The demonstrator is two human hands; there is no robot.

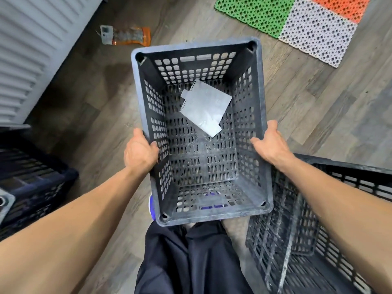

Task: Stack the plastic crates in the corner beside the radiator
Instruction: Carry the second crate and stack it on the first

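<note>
Above dark trousers (191,262), the left hand (141,151) and right hand (269,143) each clasp a side rim of the grey crate (212,166), held over the plank floor (106,102). Carrying step, I judge: next it must swing left and seat squarely on the dark crate (31,177) by the ribbed white radiator (25,49). Rigid lattice plastic, dusty; a loose paper scrap (203,107) lies inside

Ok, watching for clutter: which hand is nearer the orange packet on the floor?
Left. The left hand grips the crate by its wall nearer the orange packet; the right hand holds the opposite wall, farther off.
</note>
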